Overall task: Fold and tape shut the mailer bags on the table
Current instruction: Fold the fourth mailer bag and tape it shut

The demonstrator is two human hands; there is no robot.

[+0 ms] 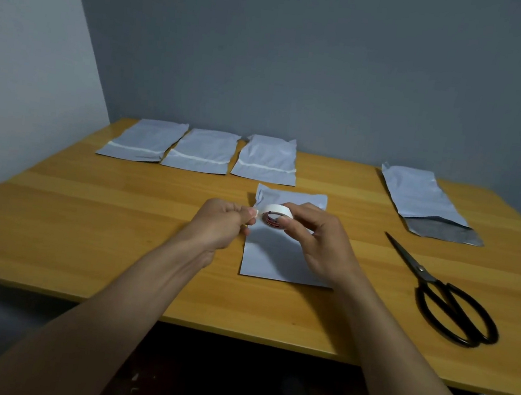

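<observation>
Along the far edge of the table [85,225], from ten to twelve o'clock: three mailer bags in a row. Left taped bag [143,142], middle taped bag [200,152], right taped bag [267,160], each folded, each with a white strip across. Done, by the look of them.

Dead centre: left hand [223,222], clenched in a pinch on the tape end [254,212], lifted only slightly off the roll. Right beside it at its three o'clock: tape roll [278,216], grasped by the right hand [319,240] between thumb and curled fingers. Directly beneath both, flat on the wood: centre bag [278,255], apparently folded, not yet taped, pinned by neither hand.

Hence the first hazard: fold springing open or bag sliding while unattended, then tape laid over a slack or crooked flap. Second: strip drawn out too long in the air, curling back and sticking to itself or to fingers. Third: tearing by hand instead of cutting, leaving a ragged, stretched end.

At one to two o'clock: open bag [426,198], unfolded, dark mouth toward the near edge, yet to be folded.

At three to four o'clock, well apart from the hands: scissors [444,295], closed, tips toward eleven. No reaching for them without letting go of roll or end, with likely loss of the free end back onto the roll.
</observation>
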